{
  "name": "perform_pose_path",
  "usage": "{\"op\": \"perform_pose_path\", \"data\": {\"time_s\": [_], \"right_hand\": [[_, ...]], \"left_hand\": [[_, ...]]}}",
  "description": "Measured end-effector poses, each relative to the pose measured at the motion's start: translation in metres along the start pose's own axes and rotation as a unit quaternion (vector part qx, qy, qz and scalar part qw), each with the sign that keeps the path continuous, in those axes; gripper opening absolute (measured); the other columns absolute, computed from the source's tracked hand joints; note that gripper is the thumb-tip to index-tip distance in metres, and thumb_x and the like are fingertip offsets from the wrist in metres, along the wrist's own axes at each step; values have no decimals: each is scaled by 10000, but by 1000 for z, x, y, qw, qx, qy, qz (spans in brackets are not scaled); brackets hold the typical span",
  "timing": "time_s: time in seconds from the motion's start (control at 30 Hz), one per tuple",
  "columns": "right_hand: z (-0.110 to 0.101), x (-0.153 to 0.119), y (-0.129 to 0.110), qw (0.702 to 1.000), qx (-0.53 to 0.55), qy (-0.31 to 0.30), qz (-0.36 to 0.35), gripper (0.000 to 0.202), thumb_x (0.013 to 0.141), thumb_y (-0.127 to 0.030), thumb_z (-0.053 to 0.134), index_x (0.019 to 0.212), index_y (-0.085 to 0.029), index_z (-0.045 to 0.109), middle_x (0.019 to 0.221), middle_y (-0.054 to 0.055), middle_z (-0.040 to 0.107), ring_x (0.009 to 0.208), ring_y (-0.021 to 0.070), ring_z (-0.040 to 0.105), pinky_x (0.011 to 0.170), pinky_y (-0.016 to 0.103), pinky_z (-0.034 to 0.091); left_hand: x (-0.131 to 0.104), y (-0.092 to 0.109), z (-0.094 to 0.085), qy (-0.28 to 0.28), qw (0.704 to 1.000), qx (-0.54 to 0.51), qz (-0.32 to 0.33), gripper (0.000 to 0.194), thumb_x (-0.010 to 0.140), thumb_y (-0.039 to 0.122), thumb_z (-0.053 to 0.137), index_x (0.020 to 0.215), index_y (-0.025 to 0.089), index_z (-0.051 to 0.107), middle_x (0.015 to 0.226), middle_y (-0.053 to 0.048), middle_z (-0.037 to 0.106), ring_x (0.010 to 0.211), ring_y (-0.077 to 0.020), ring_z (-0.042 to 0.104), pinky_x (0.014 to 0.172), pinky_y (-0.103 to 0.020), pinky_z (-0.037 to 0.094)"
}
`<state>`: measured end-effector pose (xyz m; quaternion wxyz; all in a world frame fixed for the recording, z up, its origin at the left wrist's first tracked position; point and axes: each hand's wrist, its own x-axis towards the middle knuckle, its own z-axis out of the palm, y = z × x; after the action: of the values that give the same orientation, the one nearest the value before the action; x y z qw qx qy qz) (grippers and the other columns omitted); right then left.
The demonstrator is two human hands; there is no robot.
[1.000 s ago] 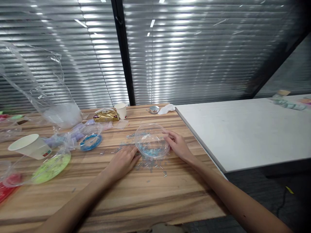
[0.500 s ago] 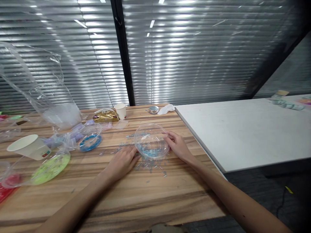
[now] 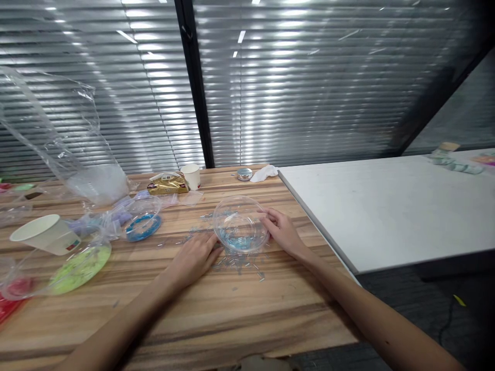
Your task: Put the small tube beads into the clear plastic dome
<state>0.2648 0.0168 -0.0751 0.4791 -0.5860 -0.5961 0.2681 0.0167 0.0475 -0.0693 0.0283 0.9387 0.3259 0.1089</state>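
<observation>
A clear plastic bowl (image 3: 240,211) sits tilted toward me on the wooden table, with small pale blue pieces (image 3: 236,241) gathered in its lower part. My right hand (image 3: 283,232) pinches its right rim between thumb and fingers. At the bowl's left side, my left hand (image 3: 198,255) rests palm down, fingers stretched out and thumb apart, with the fingertips close to the rim. Whether they touch it I cannot tell. Tiny clear tube-like pieces (image 3: 240,262) lie scattered on the table in front of the bowl and to its left.
On the left are a clear bowl with a blue ring of pieces (image 3: 144,228), a tipped paper cup (image 3: 45,234), green pieces in clear plastic (image 3: 82,268) and a large clear bag (image 3: 98,183). Behind stand a gold packet (image 3: 168,184), a paper cup (image 3: 191,176) and a round tin (image 3: 244,174). A white table (image 3: 386,206) adjoins on the right.
</observation>
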Motion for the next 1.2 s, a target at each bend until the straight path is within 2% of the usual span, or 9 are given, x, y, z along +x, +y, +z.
{"op": "perform_pose_path", "data": {"time_s": [0.33, 1.2], "right_hand": [[0, 0, 0, 1000, 5, -3, -2, 408, 851, -377, 455, 1097, -104, 633, 504, -60, 450, 472, 105, 469, 498, 216, 371], [-1, 0, -1, 1000, 18, -4, -10, 361, 841, -330, 456, 1065, -108, 633, 483, -65, 456, 459, 104, 471, 477, 208, 362]], "left_hand": [[0, 0, 1, -8, 1000, 2, -7, 232, 943, 302, 362, 981, 160, 542, 1014, -115, 612, 966, -256, 578, 862, -404, 466], [0, -2, 4, 7, 1000, 3, -9, 203, 937, 269, 389, 946, 153, 556, 941, -98, 620, 894, -248, 591, 804, -393, 482]]}}
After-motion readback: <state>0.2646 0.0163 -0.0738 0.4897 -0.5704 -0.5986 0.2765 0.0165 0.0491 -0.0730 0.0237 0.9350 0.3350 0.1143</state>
